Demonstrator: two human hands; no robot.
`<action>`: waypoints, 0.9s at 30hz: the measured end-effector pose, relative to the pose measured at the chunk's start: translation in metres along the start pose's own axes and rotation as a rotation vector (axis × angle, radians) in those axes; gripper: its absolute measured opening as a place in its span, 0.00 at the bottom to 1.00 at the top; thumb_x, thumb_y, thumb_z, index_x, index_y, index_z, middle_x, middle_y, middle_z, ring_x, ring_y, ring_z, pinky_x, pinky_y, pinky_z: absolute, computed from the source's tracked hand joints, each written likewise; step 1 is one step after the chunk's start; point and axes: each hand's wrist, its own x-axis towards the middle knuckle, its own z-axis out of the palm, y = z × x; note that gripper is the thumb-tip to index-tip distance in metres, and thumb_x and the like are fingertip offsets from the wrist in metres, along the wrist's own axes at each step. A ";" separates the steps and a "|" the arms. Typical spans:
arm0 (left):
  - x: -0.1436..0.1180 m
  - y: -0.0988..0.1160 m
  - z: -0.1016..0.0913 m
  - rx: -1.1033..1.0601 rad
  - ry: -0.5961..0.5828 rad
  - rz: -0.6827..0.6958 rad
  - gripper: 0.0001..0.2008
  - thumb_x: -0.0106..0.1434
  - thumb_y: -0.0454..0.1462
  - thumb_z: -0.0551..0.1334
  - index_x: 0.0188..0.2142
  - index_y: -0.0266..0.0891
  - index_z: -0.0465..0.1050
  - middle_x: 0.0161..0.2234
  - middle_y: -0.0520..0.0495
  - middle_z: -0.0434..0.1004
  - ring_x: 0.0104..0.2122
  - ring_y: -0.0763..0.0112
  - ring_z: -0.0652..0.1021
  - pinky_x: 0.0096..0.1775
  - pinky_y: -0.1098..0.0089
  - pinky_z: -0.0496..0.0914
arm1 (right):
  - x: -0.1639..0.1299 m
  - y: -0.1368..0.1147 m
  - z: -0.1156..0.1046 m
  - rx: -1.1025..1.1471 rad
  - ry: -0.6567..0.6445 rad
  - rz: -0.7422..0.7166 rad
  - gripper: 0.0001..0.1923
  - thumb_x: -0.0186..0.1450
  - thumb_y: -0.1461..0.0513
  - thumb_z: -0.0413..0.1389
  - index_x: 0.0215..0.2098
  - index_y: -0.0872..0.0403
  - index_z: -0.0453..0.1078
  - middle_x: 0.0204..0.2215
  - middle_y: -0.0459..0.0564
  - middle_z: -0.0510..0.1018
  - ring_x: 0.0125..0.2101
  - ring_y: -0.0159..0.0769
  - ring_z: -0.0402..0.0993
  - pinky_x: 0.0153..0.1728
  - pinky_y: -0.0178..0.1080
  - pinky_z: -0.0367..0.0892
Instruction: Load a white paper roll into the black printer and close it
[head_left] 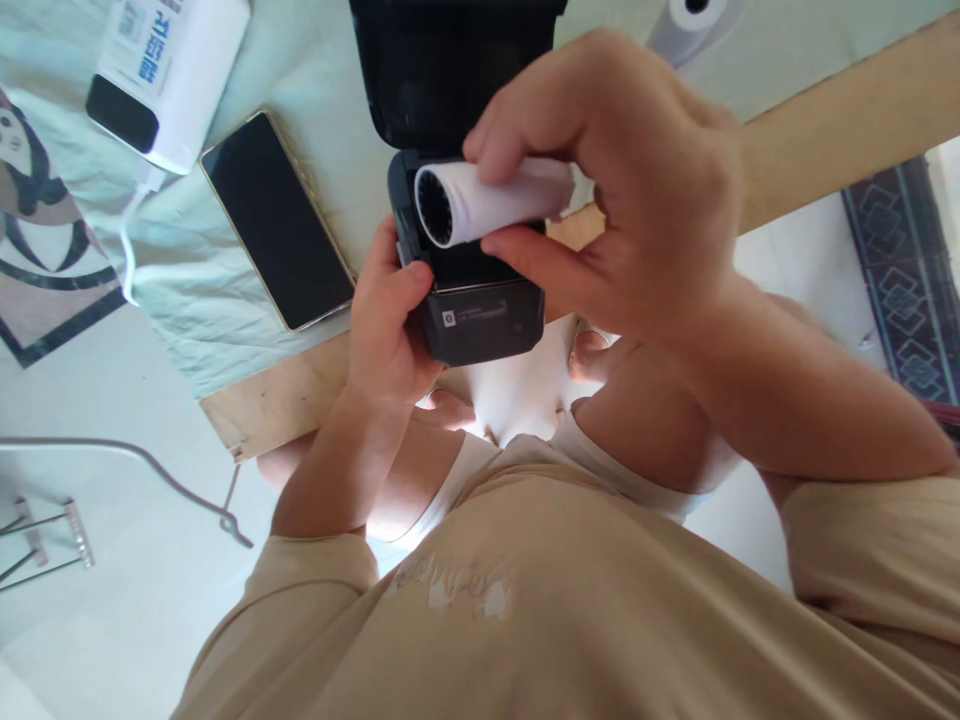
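Tan shirt cloth (525,620) fills the bottom of the view, closest to the lens, and both forearms rise out of it toward the work. Fingers (540,270) of the right hand (630,200) pinch a white paper roll (487,200), thumb below and fingertips on top, holding it lengthwise just over the open bay of a small black printer (472,320). The roll's dark-cored end faces left, and it looks to be touching the bay's rim rather than seated inside, though the hand hides its far end. The left hand (390,330) is clenched around the printer's left side, thumb pressed on the front edge, steadying it above the lap. The printer's lid (450,70) stands open behind the roll.

By the look of it, the lid is already up and the roll is in place over the bay; dropping it in and closing the lid appear to be left.

Further out, a dark phone (277,220) lies on the wrinkled pale cloth (315,80) of the worktop, with a white device (169,75) beyond it.
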 end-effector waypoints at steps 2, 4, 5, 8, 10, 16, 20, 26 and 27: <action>0.000 0.000 0.000 0.016 0.005 0.006 0.17 0.59 0.46 0.71 0.46 0.46 0.80 0.37 0.49 0.83 0.48 0.54 0.86 0.47 0.62 0.81 | 0.006 0.003 0.004 -0.073 -0.020 -0.053 0.09 0.69 0.65 0.54 0.46 0.50 0.71 0.50 0.46 0.80 0.55 0.38 0.77 0.59 0.43 0.73; 0.000 0.000 -0.001 0.017 0.007 -0.003 0.16 0.60 0.45 0.71 0.46 0.45 0.80 0.40 0.49 0.84 0.48 0.55 0.86 0.47 0.62 0.80 | 0.010 0.006 0.007 -0.094 -0.034 -0.063 0.09 0.68 0.66 0.54 0.45 0.50 0.71 0.49 0.46 0.79 0.54 0.39 0.77 0.56 0.43 0.73; 0.000 0.000 -0.001 0.007 0.007 -0.003 0.15 0.60 0.44 0.71 0.46 0.45 0.81 0.41 0.49 0.84 0.47 0.56 0.86 0.47 0.63 0.80 | 0.011 0.007 0.008 -0.095 -0.037 -0.055 0.09 0.67 0.66 0.55 0.45 0.50 0.71 0.48 0.46 0.80 0.54 0.40 0.78 0.55 0.43 0.73; 0.000 -0.002 -0.001 -0.036 0.006 0.008 0.13 0.61 0.43 0.70 0.45 0.44 0.81 0.39 0.50 0.84 0.47 0.57 0.85 0.46 0.63 0.80 | 0.012 0.011 0.012 -0.042 -0.037 -0.041 0.07 0.67 0.64 0.57 0.43 0.50 0.73 0.45 0.44 0.81 0.52 0.41 0.80 0.52 0.43 0.74; 0.000 -0.003 -0.001 -0.044 0.009 0.009 0.13 0.62 0.43 0.69 0.45 0.42 0.81 0.38 0.50 0.83 0.45 0.58 0.85 0.46 0.63 0.80 | 0.011 0.013 0.015 0.018 -0.052 -0.020 0.06 0.67 0.65 0.57 0.41 0.51 0.75 0.42 0.44 0.82 0.50 0.40 0.81 0.52 0.43 0.74; -0.001 0.000 0.002 0.024 0.042 -0.056 0.18 0.58 0.47 0.71 0.45 0.44 0.78 0.38 0.48 0.83 0.47 0.55 0.84 0.44 0.63 0.79 | 0.009 0.015 0.017 -0.037 -0.035 0.001 0.11 0.69 0.60 0.57 0.48 0.50 0.77 0.43 0.43 0.84 0.49 0.41 0.81 0.53 0.46 0.74; -0.001 0.001 0.002 0.045 0.027 -0.060 0.19 0.58 0.48 0.71 0.47 0.45 0.77 0.38 0.48 0.83 0.48 0.54 0.84 0.44 0.62 0.79 | 0.007 0.011 0.012 -0.176 -0.077 0.059 0.17 0.71 0.59 0.53 0.57 0.40 0.71 0.47 0.40 0.84 0.50 0.41 0.79 0.56 0.46 0.73; 0.000 -0.003 0.002 0.030 -0.002 -0.024 0.17 0.59 0.47 0.72 0.46 0.45 0.79 0.40 0.49 0.83 0.49 0.56 0.84 0.46 0.62 0.78 | 0.009 0.006 0.011 -0.077 -0.062 0.115 0.28 0.56 0.72 0.51 0.53 0.49 0.71 0.44 0.44 0.81 0.44 0.39 0.77 0.50 0.43 0.71; 0.000 -0.003 0.002 0.022 -0.003 -0.009 0.17 0.59 0.47 0.72 0.45 0.45 0.80 0.40 0.50 0.84 0.50 0.56 0.83 0.47 0.62 0.78 | 0.010 0.005 0.012 -0.095 -0.056 0.114 0.28 0.56 0.72 0.51 0.52 0.49 0.71 0.43 0.44 0.81 0.44 0.39 0.76 0.50 0.42 0.70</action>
